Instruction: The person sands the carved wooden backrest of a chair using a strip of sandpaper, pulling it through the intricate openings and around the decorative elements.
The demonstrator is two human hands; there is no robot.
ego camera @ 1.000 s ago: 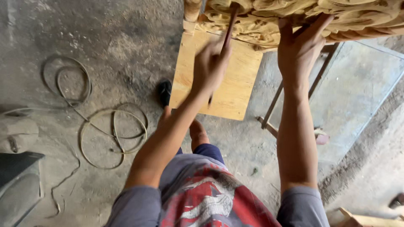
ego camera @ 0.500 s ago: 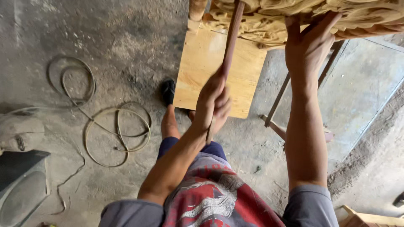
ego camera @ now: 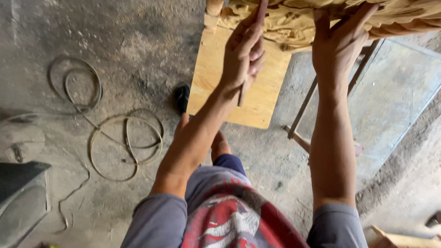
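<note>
My left hand [ego camera: 244, 55] grips a thin reddish-brown wooden stick tool [ego camera: 260, 14] that points up against the carved pale wooden piece [ego camera: 294, 20] along the top of the view. My right hand [ego camera: 339, 39] presses flat with spread fingers on the same carved piece, a little to the right. Below the carving lies a flat plywood board [ego camera: 257, 98]. The stick's top end runs out of view.
A coiled cable [ego camera: 124, 147] lies on the grey concrete floor at the left. A dark sandal [ego camera: 182, 98] sits by the board's left edge. Metal frame legs [ego camera: 303, 115] stand under the carving. A dark box [ego camera: 20, 197] is at the lower left.
My left hand has pushed the stick back up toward the carving after pulling it down half a second ago. My right hand has stayed on the carving.
</note>
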